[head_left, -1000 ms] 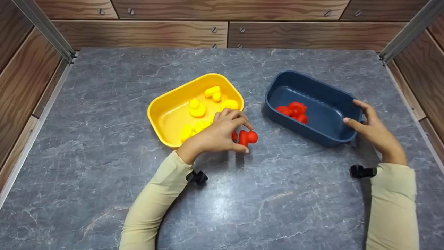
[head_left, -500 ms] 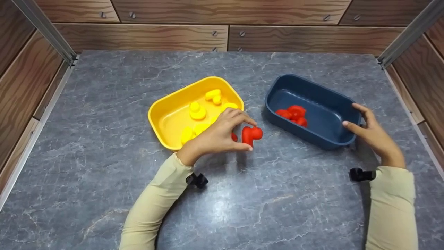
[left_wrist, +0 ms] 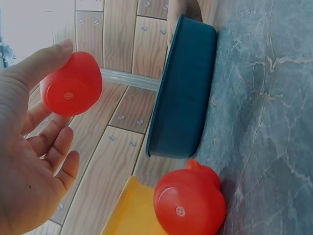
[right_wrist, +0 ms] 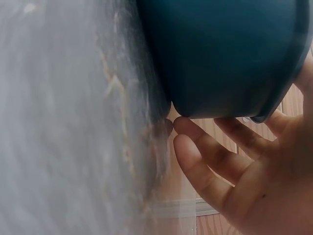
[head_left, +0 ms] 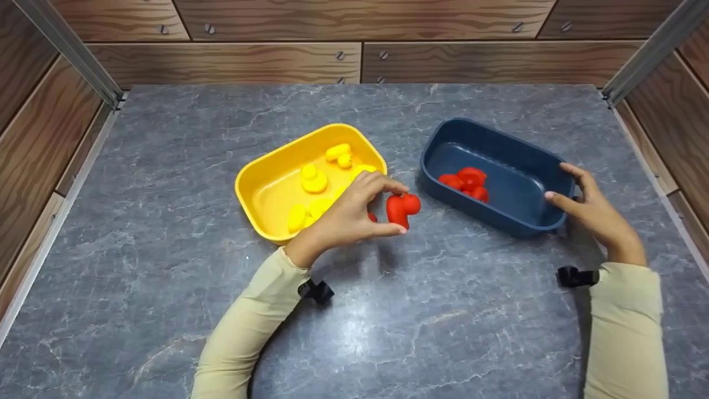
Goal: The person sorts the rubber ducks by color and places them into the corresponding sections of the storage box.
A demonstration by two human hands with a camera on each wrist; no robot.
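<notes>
My left hand pinches a red rubber duck between thumb and fingers, raised above the table. In the left wrist view, the duck's round underside faces the camera. A second red duck stands on the table below that hand, mostly hidden by it in the head view. My right hand grips the right end of a dark blue bin, thumb over the rim and fingers along the outside wall. Several red ducks lie inside the blue bin.
Left of the blue bin stands a yellow bin with several yellow ducks in it, partly covered by my left hand. Wood-patterned panels border the grey marbled table at the back and sides.
My left hand has lifted the red duck off the table and moved it slightly right and up, leaving the second red duck behind. My right hand keeps its hold on the blue bin.
</notes>
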